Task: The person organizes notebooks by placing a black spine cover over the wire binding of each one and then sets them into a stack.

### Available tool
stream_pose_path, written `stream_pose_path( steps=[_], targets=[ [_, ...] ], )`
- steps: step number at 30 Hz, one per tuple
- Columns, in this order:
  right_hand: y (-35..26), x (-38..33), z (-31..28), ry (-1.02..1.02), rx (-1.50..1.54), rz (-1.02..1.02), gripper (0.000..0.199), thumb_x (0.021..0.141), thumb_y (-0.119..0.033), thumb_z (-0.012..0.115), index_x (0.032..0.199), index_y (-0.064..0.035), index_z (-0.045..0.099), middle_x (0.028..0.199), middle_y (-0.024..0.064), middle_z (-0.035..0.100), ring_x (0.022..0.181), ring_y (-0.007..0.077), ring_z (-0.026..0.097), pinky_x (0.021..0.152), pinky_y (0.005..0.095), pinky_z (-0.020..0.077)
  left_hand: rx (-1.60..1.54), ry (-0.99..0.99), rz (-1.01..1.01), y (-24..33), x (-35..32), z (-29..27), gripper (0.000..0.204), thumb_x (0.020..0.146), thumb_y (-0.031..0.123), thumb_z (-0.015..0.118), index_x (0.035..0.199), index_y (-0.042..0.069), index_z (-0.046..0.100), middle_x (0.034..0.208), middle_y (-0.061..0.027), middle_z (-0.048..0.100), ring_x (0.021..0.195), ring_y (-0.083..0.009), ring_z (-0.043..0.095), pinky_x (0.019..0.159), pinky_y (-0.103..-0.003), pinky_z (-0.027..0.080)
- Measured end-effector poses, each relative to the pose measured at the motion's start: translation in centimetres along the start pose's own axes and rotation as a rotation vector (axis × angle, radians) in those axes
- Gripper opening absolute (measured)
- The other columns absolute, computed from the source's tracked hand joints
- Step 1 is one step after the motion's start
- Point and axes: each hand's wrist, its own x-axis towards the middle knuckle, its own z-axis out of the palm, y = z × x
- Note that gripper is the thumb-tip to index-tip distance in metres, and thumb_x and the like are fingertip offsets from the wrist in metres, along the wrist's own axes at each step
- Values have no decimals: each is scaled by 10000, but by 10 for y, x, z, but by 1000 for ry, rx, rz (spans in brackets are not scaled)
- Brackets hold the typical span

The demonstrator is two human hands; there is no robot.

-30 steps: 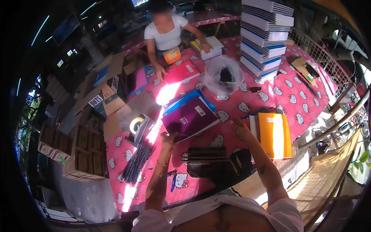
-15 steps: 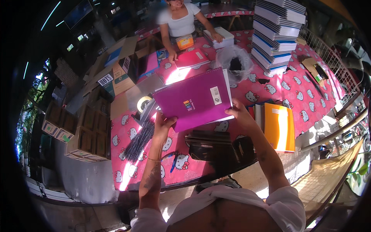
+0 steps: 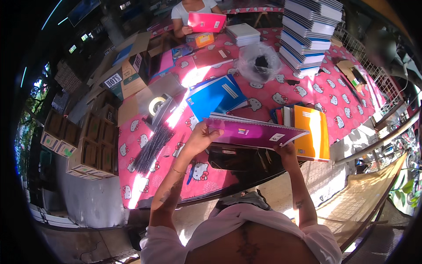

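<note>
A purple notebook [image 3: 257,134] with a pale label is tilted between my two hands, its edge turned toward me. My left hand [image 3: 201,141] grips its left end with the thumb on the cover. At the lower right corner, my right hand [image 3: 288,154] pinches the edge. Beneath the notebook stands a black machine [image 3: 228,158], partly hidden. Just beyond lie several blue notebooks [image 3: 215,97], slightly fanned. An orange notebook [image 3: 312,132] tops a pile to the right of my right hand. Black spiral binding coils [image 3: 151,149] and blue-handled pliers [image 3: 190,174] lie left of the machine.
A tape roll in a dispenser [image 3: 157,105], cardboard boxes [image 3: 125,79] and a plastic bag [image 3: 259,64] are around. A tall notebook stack [image 3: 307,39] rises at the far right. Across the pink tablecloth [image 3: 303,90], a person holds up a red notebook [image 3: 206,22].
The purple notebook has been lowered and tipped toward me, shifting right; the blue notebooks behind it now show. The person opposite has lifted a red notebook off the table.
</note>
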Motion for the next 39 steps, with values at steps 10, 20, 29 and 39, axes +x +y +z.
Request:
stream_pose_path(
  steps=[10, 20, 29, 39],
  targets=[
    [61, -9, 38, -3, 75, 73, 497, 910, -1, 648, 1387, -31, 513, 1301, 64, 603, 1246, 175, 537, 1072, 343, 402, -468, 102, 268, -78, -12, -14, 499, 854, -83, 593, 1330, 26, 490, 1248, -86, 578, 1055, -136, 587, 826, -282, 502],
    [71, -3, 33, 80, -579, -171, 848, 946, -254, 693, 1583, -22, 182, 1563, 184, 317, 1454, 267, 304, 1191, 397, 244, -452, 181, 165, -192, -12, 13, 615, 825, -25, 586, 1418, 19, 430, 1217, -133, 596, 1102, -265, 604, 956, -376, 489],
    [-239, -61, 80, 58, -563, -776, 870, 961, -595, 514, 1560, -30, 234, 1606, 196, 288, 1487, 306, 288, 1197, 467, 219, 928, 490, -214, -211, -17, -78, 370, 883, 263, 665, 1197, 77, 607, 1142, -217, 637, 1091, -422, 620, 894, -527, 535],
    [-230, -46, 56, 144, -646, -669, 760, 954, -529, 542, 1502, -51, 323, 1559, 171, 352, 1431, 304, 351, 1153, 469, 270, 937, 511, -168, -238, -56, -79, 248, 894, 205, 630, 1111, 86, 625, 1102, -187, 659, 993, -415, 655, 808, -530, 566]
  ],
)
